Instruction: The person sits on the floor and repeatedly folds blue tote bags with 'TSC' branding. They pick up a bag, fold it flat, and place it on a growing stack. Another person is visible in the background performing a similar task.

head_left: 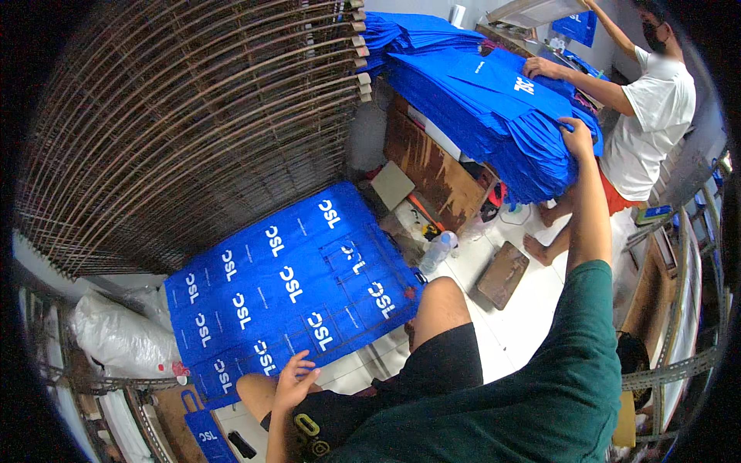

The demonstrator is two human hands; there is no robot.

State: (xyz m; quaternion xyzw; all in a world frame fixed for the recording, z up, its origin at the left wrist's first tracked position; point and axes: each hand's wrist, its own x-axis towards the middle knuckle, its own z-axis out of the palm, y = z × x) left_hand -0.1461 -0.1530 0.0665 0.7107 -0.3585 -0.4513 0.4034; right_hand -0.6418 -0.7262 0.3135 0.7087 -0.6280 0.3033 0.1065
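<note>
My right hand (577, 140) reaches out to the far right, its fingers closed on the near edge of a blue fabric bag on top of a thick pile (494, 116). My left hand (295, 380) hovers over my lap, fingers apart, with nothing in it. Just beyond it, flat blue bags (255, 301) with white print lie in rows, side by side, on a low rack. Across the pile, a co-worker's hand (543, 68) rests on the top bag.
Stacked drying racks (201, 131) rise at the left. The co-worker (656, 116) in a white shirt stands at the right, holding up a frame (532, 11). A plastic bottle (437, 251) and a brown wooden block (502, 275) are on the tiled floor. Wrapped plastic (123, 336) lies at the left.
</note>
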